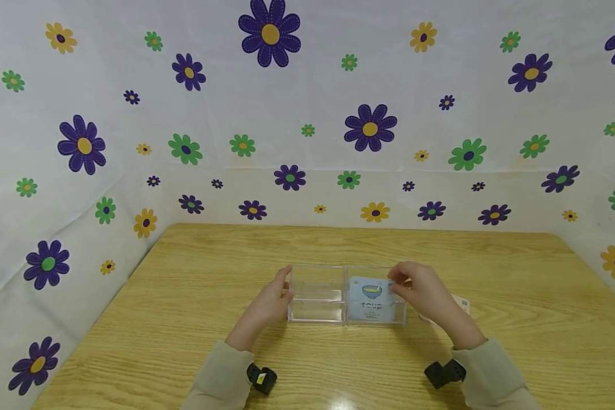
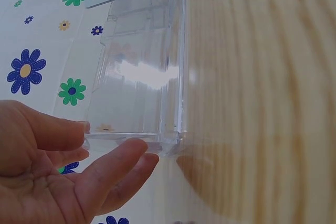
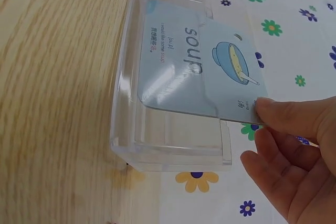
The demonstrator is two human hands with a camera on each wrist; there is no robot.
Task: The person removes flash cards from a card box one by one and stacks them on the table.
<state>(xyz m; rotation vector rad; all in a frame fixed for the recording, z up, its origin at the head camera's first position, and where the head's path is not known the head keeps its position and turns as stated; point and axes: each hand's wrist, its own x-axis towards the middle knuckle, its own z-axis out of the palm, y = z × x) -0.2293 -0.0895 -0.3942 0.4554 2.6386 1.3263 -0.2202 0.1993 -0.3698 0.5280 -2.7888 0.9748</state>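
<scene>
"So, starting from the left, what is that hand doing?"

"The left hand [image 1: 269,304] rests fairly straight fingers against the outer end of the clear plastic two-compartment card holder [image 1: 316,302], seemingly to steady it on the wood-grain table [image 1: 236,256]."

"And further along?"

"First the left compartment [image 1: 318,313], then the right compartment [image 1: 400,314]. In that one the light-blue "soup" flashcard [image 1: 371,311] stands tilted back, its lower edge behind the front wall. Whether it touches the bottom, I can't tell."

"What about the right hand [image 1: 427,293]?"

"Narrowed: thumb and a finger pinch the flashcard at its upper right corner. Beyond, partly covered by the right forearm [image 1: 465,333], another card [image 1: 462,302] lies on the table."

"Which step would you call this?"

"Seating the flashcard in the right compartment, I'd judge, though lifting it out can't be ruled out."

"And the next move?"

"If it's seating, it calls for settling the lower edge squarely and then releasing the corner, the left hand guarding the light plastic against sliding."
</scene>
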